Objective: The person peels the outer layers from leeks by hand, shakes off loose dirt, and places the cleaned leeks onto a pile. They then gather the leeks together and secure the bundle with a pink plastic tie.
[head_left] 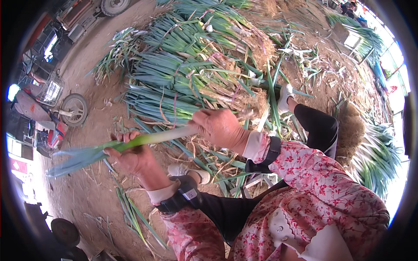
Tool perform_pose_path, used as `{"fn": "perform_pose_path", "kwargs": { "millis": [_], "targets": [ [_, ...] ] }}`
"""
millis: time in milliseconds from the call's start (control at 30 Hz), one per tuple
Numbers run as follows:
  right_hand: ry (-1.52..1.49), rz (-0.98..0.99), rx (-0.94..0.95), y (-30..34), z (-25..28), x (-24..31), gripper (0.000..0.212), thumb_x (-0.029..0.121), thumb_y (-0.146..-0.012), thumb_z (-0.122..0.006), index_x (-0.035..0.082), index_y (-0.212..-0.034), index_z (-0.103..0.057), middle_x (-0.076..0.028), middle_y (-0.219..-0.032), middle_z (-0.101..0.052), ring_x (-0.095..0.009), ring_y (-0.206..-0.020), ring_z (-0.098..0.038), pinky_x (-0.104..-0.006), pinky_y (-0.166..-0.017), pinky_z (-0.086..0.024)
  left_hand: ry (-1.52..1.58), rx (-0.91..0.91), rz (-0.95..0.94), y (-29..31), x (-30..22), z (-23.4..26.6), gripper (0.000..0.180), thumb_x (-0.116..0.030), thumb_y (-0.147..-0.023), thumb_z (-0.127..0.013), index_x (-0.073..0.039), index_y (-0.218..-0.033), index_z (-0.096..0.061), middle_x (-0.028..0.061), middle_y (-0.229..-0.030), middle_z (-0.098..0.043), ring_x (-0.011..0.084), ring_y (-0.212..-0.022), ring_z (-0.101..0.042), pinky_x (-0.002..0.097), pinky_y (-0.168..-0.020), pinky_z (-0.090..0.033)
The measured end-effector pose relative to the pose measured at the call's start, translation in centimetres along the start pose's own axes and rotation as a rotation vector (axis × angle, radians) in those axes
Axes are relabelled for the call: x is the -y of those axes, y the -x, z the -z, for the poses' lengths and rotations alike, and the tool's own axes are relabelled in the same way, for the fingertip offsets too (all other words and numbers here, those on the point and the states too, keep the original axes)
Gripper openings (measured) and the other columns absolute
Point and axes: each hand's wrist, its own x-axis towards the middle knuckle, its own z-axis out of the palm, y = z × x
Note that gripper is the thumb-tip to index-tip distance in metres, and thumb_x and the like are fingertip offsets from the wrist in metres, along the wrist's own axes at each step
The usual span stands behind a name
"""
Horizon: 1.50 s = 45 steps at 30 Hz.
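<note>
We are holding leek (148,139) across frame centre: left hand (133,156) fingers clamped on green stalk, right hand (220,126) fingers clamped on white end. Judging: cleaning step; next needing outer skin stripped.

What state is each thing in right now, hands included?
Left hand: closed around the green part of the leek.
Right hand: closed around the leek's pale end.
Leek: held off the ground, roughly level, between both hands.
Bundled leeks: stacked lying on the dirt, tied.
Loose leaves: scattered on the ground.
Scooter: parked.
</note>
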Motion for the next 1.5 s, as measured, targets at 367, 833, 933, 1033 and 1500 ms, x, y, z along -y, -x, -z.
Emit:
{"fn": "perform_pose_path", "kwargs": {
  "millis": [367,833,933,1033,1500],
  "targets": [
    [-0.306,-0.267,0.187,-0.3,-0.6,-0.7,0.023,0.023,-0.084,-0.050,0.002,-0.092,-0.053,-0.015,-0.080,-0.058,-0.031,-0.075,-0.056,-0.0365,-0.066,-0.044,0.019,0.197,0.024,0.3,-0.9,-0.9,0.044,-0.055,-0.081,-0.042,-0.012,-0.091,-0.050,0.0000,-0.069,-0.042,0.0096,-0.052,-0.038,0.0205,-0.047,-0.033],
    [-0.363,-0.284,0.482,-2.6,-1.8,3.7,0.039,0.034,-0.088,-0.037,-0.002,-0.088,-0.052,-0.020,-0.068,-0.055,-0.035,-0.060,-0.055,-0.0432,-0.054,-0.045,0.256,0.648,0.262,0.4,-0.4,-0.7,0.043,-0.050,-0.079,-0.050,-0.011,-0.097,-0.054,-0.0027,-0.058,-0.040,0.0074,-0.047,-0.034,0.0185,-0.045,-0.032],
    [-0.640,-0.335,0.591,-2.4,-1.7,3.9,0.043,0.037,-0.088,-0.039,-0.003,-0.082,-0.055,-0.021,-0.071,-0.056,-0.034,-0.063,-0.054,-0.0396,-0.059,-0.044,0.402,0.829,0.369,0.8,-0.8,-1.6,0.038,-0.044,-0.079,-0.055,-0.010,-0.096,-0.054,-0.0025,-0.059,-0.042,0.0069,-0.046,-0.039,0.0194,-0.045,-0.035],
    [-0.811,-0.329,0.427,-0.6,-1.8,4.3,0.040,0.036,-0.085,-0.047,-0.002,-0.084,-0.056,-0.017,-0.068,-0.055,-0.023,-0.060,-0.051,-0.0348,-0.060,-0.041,0.463,0.798,0.437,1.2,-1.4,-1.7,0.034,-0.040,-0.075,-0.061,-0.010,-0.088,-0.052,-0.0025,-0.060,-0.043,0.0066,-0.048,-0.044,0.0200,-0.046,-0.039],
    [0.033,-0.722,0.517,4.8,-4.0,-8.9,0.026,0.017,-0.076,-0.050,-0.007,-0.071,-0.060,-0.023,-0.075,-0.059,-0.036,-0.071,-0.060,-0.0428,-0.070,-0.046,0.431,0.762,0.335,0.1,-2.5,-1.0,0.049,-0.058,-0.071,-0.055,-0.011,-0.072,-0.041,-0.0023,-0.059,-0.038,0.0076,-0.043,-0.041,0.0200,-0.040,-0.034]
  ]
}}
